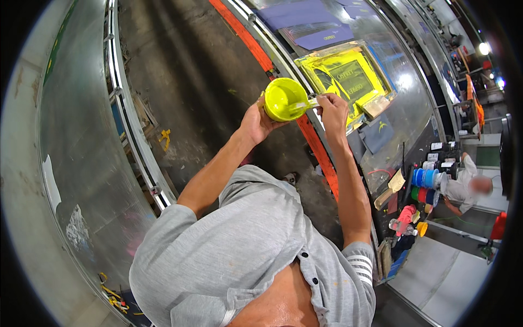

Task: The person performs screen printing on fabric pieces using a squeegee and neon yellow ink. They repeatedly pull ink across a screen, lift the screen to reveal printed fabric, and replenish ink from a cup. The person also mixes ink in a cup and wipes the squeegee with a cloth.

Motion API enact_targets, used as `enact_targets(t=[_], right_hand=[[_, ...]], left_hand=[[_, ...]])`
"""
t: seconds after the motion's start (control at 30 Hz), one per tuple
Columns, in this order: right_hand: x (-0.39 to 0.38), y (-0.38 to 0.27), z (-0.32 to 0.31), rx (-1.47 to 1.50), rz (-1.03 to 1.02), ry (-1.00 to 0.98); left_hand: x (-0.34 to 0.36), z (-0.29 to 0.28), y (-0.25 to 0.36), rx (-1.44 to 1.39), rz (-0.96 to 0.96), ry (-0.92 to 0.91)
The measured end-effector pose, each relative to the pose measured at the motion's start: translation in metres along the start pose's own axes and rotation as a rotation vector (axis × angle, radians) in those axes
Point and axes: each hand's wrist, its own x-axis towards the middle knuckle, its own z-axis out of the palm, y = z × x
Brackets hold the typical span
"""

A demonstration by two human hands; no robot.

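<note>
A round tub [269, 107] of bright yellow-green ink [279, 98] is held up in front of me, its open top facing me. My left hand [256, 124] cups it from the left and below. Between the fingers of my right hand [333, 111] is the pale handle of a small spatula [312, 103]; its other end dips into the ink. To the right of the tub, a screen-printing frame [389, 82] smeared with the same yellow lies on the right-hand table [406, 57]. A dark piece of material [376, 143] with a small yellow mark sits at its near edge.
Purple sheets [327, 36] lie beyond the frame. An orange-red strip [246, 34] runs along the right table's edge. A long metal table [92, 147] stands on my left. Blue tubs [426, 178], black tubs [449, 168] and a wooden-handled squeegee [388, 192] lie right, near another person [463, 185].
</note>
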Motion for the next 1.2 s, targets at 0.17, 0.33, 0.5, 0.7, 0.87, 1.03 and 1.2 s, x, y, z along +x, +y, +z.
enact_targets(t=[0.17, 0.33, 0.5, 0.7, 0.87, 1.03, 1.2], right_hand=[[0.004, -0.028, -0.008, 0.215, -0.076, -0.017], [0.011, -0.040, -0.030, -0.274, -0.371, 0.071], [0.007, -0.041, -0.046, 0.018, -0.099, -0.026], [0.008, -0.030, -0.067, -0.293, -0.283, 0.135], [-0.002, -0.037, -0.075, 0.100, -0.171, 0.082], [-0.011, -0.017, -0.084, -0.201, -0.263, 0.238], [-0.017, -0.020, -0.097, 0.197, -0.133, 0.155]], left_hand=[[0.000, -0.001, 0.004, -0.001, -0.032, -0.054], [-0.001, 0.023, 0.007, 0.029, -0.060, -0.065], [-0.002, 0.045, 0.003, 0.065, -0.103, -0.074], [0.001, 0.063, 0.000, 0.104, -0.153, -0.109], [0.004, 0.071, -0.010, 0.124, -0.204, -0.161], [0.010, 0.075, -0.018, 0.108, -0.238, -0.167], [0.009, 0.078, -0.029, 0.095, -0.316, -0.183]])
